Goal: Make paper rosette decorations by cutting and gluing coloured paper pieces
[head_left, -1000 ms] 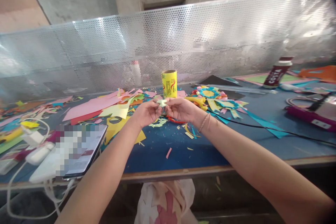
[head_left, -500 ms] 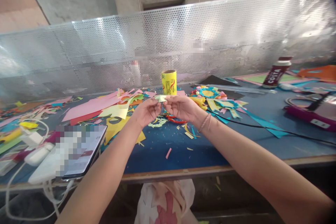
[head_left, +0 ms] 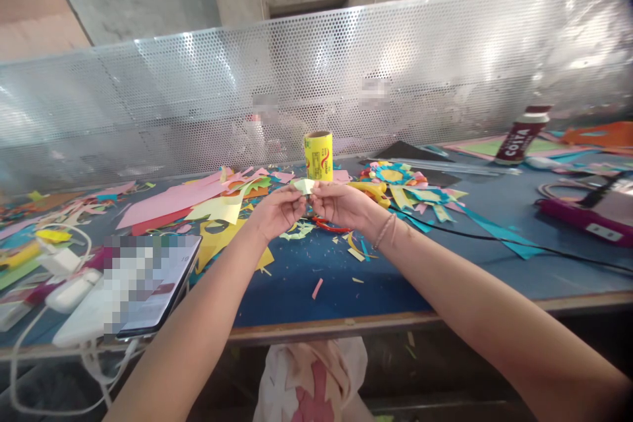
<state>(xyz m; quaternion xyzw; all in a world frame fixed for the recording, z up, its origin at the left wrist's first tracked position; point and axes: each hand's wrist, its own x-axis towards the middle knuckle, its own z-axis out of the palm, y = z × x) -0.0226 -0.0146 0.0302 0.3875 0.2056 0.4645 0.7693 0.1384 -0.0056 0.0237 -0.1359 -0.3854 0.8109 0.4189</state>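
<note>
Both hands meet above the middle of the blue table (head_left: 445, 264). My left hand (head_left: 277, 211) and my right hand (head_left: 341, 204) each pinch one side of a small pale green paper piece (head_left: 304, 185), fingers closed on it. A bracelet sits on my right wrist. Just behind the hands stands a yellow roll (head_left: 318, 155). Under them lie pale green paper scraps (head_left: 297, 232) and red-handled scissors (head_left: 329, 225), partly hidden by my right hand.
Pink, red and yellow paper sheets (head_left: 188, 204) cover the left. A phone (head_left: 148, 283) with chargers and white cables lies near the front left edge. A colourful paper flower (head_left: 395, 177), a black cable (head_left: 494, 237), a bottle (head_left: 521, 135) and a purple tool (head_left: 583, 221) are on the right. A perforated metal screen stands behind.
Both hands rose slightly with the green paper piece, which has been turned and folded between the fingertips. Everything else on the table stays where it was.
</note>
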